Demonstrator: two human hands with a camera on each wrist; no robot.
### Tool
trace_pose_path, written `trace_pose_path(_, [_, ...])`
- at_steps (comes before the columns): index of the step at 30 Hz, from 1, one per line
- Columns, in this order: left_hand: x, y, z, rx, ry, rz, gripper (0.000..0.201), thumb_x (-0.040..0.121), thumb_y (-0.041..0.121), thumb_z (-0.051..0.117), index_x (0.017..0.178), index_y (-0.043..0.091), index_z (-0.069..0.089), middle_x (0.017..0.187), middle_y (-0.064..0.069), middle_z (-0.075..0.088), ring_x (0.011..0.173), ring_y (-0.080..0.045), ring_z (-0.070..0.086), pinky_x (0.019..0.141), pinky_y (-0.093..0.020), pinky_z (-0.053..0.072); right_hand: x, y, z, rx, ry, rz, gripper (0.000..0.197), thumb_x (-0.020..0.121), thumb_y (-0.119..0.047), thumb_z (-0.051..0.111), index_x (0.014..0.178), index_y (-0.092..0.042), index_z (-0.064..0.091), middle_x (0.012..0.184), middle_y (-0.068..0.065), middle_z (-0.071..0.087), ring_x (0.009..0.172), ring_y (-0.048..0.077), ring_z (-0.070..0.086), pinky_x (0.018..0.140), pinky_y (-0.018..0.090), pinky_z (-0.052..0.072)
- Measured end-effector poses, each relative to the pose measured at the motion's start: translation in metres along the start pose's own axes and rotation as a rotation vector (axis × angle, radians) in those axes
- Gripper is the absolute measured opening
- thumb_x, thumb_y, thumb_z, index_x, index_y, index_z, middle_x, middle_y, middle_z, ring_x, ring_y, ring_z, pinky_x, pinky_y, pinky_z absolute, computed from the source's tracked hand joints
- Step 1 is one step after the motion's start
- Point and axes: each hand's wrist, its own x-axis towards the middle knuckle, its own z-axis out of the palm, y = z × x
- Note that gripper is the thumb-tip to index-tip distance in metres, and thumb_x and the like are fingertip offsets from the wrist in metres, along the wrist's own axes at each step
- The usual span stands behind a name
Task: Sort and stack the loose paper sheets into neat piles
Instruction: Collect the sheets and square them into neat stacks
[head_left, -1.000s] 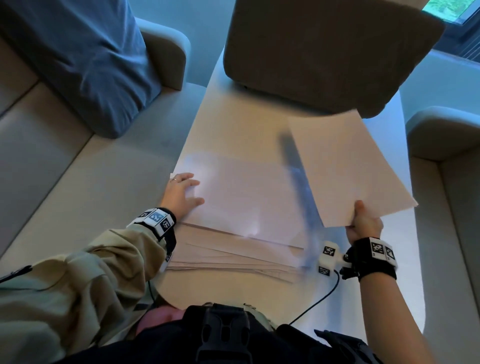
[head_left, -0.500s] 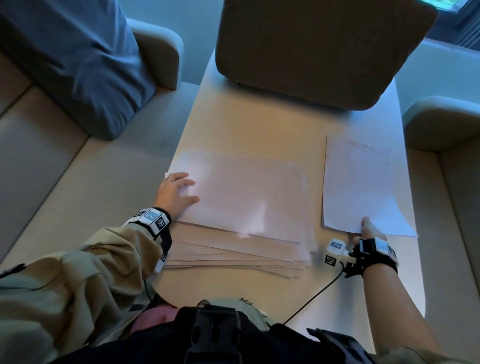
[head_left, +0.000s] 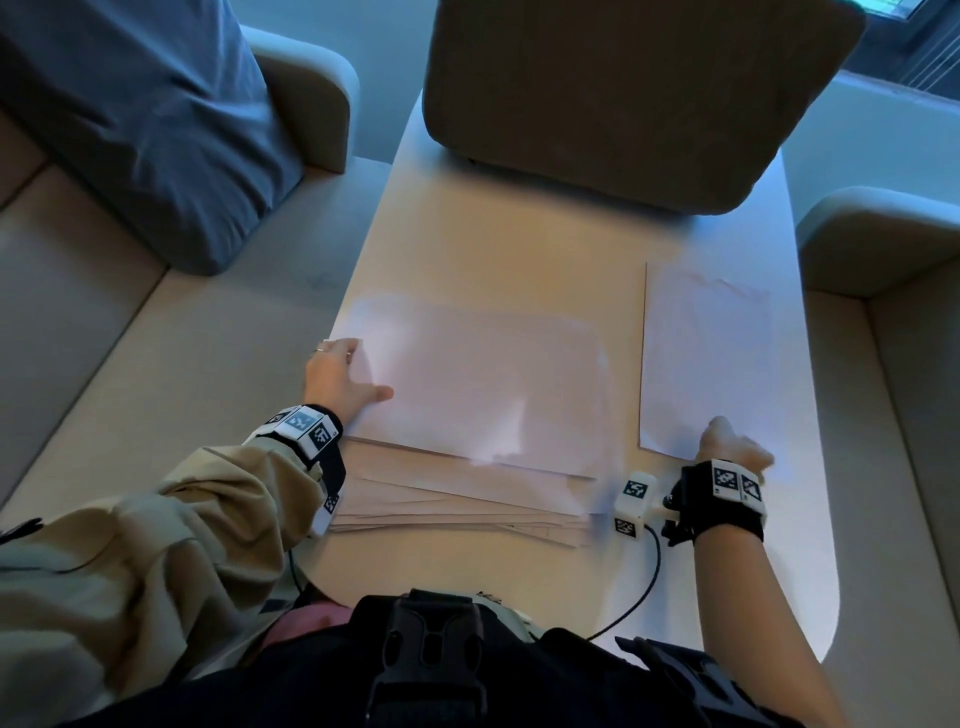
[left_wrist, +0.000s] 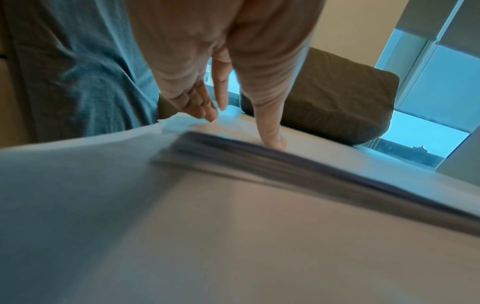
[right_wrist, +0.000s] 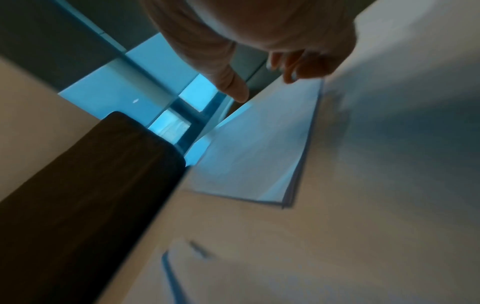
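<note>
A thick, unevenly fanned stack of paper (head_left: 467, 405) lies on the left half of the pale table (head_left: 493, 244). My left hand (head_left: 371, 369) rests on the stack's left edge, and in the left wrist view its thumb (left_wrist: 272, 142) presses on the top sheet (left_wrist: 259, 133) while the fingers (left_wrist: 205, 111) stay straight. A separate small pile of sheets (head_left: 706, 358) lies flat on the right side. My right hand (head_left: 727, 436) is at that pile's near edge. Its fingers (right_wrist: 293, 70) hang loosely over the right pile (right_wrist: 259, 148) and pinch nothing.
A dark brown cushion (head_left: 623, 93) covers the far end of the table. A blue cushion (head_left: 130, 119) leans on the sofa at left, and an armchair (head_left: 883, 234) stands close on the right. A black cable (head_left: 649, 582) trails from my right wrist.
My right hand lowered the sheet it held in the air onto the right side of the table and let go of it. The left hand stayed on the big stack.
</note>
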Motion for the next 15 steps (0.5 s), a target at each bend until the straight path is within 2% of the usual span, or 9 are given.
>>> trace_pose_path(2, [0.003, 0.001, 0.0, 0.012, -0.009, -0.02, 0.081, 0.059, 0.031, 0.088, 0.126, 0.005, 0.05, 0.12, -0.014, 0.054, 0.114, -0.028, 0.048, 0.099, -0.035, 0.036, -0.018, -0.005, 0.007, 0.037, -0.123, -0.186, 0.036, 0.081, -0.019, 0.061, 0.114, -0.002, 0.06, 0.111, 0.017, 0.065, 0.085, 0.025, 0.06, 0.078, 0.034, 0.049])
trace_pose_path(4, [0.004, 0.002, -0.001, 0.009, -0.018, -0.053, 0.083, 0.057, 0.033, 0.089, 0.124, 0.003, 0.05, 0.117, -0.013, 0.056, 0.112, -0.027, 0.05, 0.098, -0.036, 0.039, -0.038, -0.006, 0.02, -0.057, -0.327, -0.295, 0.025, 0.082, -0.013, 0.062, 0.104, -0.002, 0.067, 0.094, 0.016, 0.069, 0.074, 0.02, 0.061, 0.069, 0.032, 0.05])
trace_pose_path(5, [0.005, 0.003, -0.002, 0.006, -0.022, -0.07, 0.083, 0.056, 0.034, 0.09, 0.123, 0.003, 0.051, 0.115, -0.012, 0.057, 0.11, -0.027, 0.051, 0.098, -0.036, 0.04, -0.044, -0.003, 0.026, -0.124, -0.426, -0.323, 0.023, 0.083, -0.011, 0.063, 0.104, -0.002, 0.068, 0.088, 0.012, 0.069, 0.073, 0.019, 0.061, 0.069, 0.031, 0.051])
trace_pose_path(7, [0.006, 0.003, -0.005, -0.01, -0.025, -0.092, 0.078, 0.055, 0.033, 0.09, 0.117, 0.002, 0.055, 0.108, -0.011, 0.059, 0.107, -0.028, 0.054, 0.097, -0.038, 0.044, -0.057, 0.001, 0.038, -0.311, -0.546, -0.376, 0.028, 0.081, -0.015, 0.07, 0.107, -0.005, 0.07, 0.095, 0.007, 0.069, 0.087, 0.021, 0.063, 0.082, 0.033, 0.054])
trace_pose_path(9, [0.006, 0.003, -0.009, -0.043, -0.03, -0.105, 0.072, 0.054, 0.03, 0.091, 0.111, 0.002, 0.057, 0.102, -0.009, 0.06, 0.103, -0.028, 0.057, 0.095, -0.038, 0.046, -0.068, 0.002, 0.045, -0.483, -0.542, -0.466, 0.036, 0.077, -0.021, 0.074, 0.111, -0.009, 0.068, 0.111, 0.006, 0.067, 0.106, 0.023, 0.06, 0.099, 0.034, 0.047])
trace_pose_path(11, [0.007, 0.002, -0.012, -0.083, -0.043, -0.122, 0.072, 0.054, 0.028, 0.091, 0.113, 0.004, 0.058, 0.104, -0.01, 0.063, 0.102, -0.026, 0.059, 0.095, -0.037, 0.047, -0.074, 0.004, 0.051, -0.575, -0.487, -0.532, 0.041, 0.078, -0.025, 0.072, 0.115, -0.009, 0.065, 0.122, 0.009, 0.061, 0.115, 0.026, 0.055, 0.102, 0.032, 0.042])
trace_pose_path(15, [0.009, 0.001, -0.015, -0.066, -0.088, -0.148, 0.068, 0.058, 0.029, 0.09, 0.113, 0.006, 0.057, 0.102, -0.006, 0.06, 0.101, -0.024, 0.057, 0.094, -0.035, 0.046, -0.094, 0.002, 0.052, -0.772, -0.376, -0.581, 0.048, 0.077, -0.033, 0.07, 0.119, -0.012, 0.06, 0.132, 0.009, 0.042, 0.127, 0.029, 0.034, 0.102, 0.044, 0.036])
